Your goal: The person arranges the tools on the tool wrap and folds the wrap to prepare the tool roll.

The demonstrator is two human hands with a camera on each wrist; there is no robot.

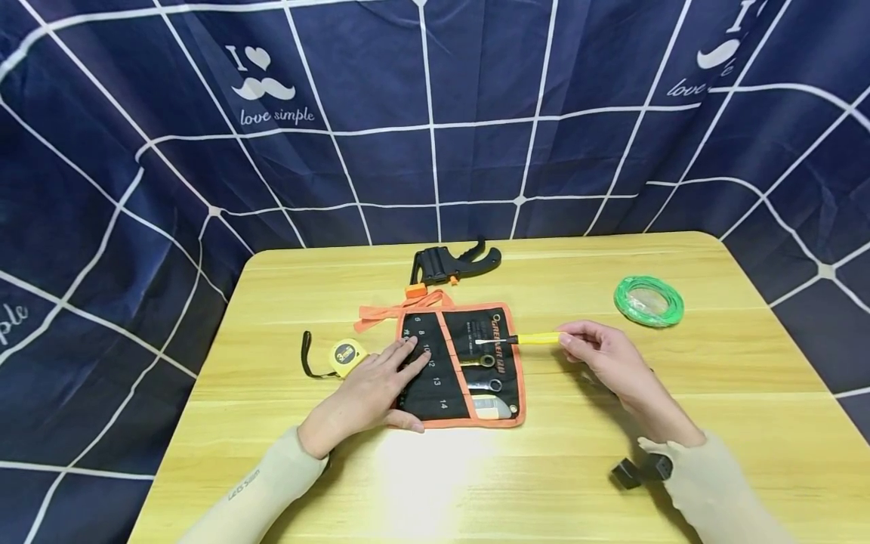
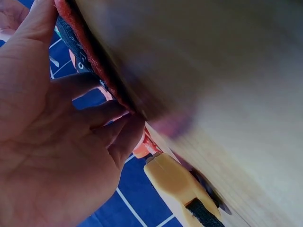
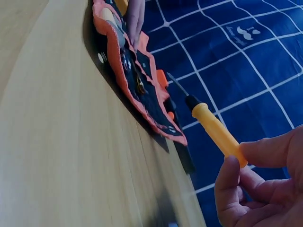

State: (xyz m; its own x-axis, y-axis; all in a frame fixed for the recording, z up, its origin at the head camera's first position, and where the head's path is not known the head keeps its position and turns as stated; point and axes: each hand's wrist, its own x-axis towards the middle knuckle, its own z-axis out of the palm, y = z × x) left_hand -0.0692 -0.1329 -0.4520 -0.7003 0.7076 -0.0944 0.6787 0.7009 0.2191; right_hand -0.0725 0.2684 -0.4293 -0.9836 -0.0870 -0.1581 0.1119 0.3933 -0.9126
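Note:
A black tool pouch with orange edging lies on the table, numbered down its left part. Two wrenches and a grey-white utility knife poke out of its pockets. My left hand rests on the pouch's left side, fingers spread over the fabric and thumb at the lower edge. Between thumb and fingertips my right hand pinches the end of a yellow screwdriver handle. The screwdriver's metal tip points left and is held above the pouch's right part.
A yellow tape measure with a black strap lies just left of the pouch. Behind it are orange ties and a black clamp. A coil of green wire sits at the right. A dark blue curtain hangs behind the table.

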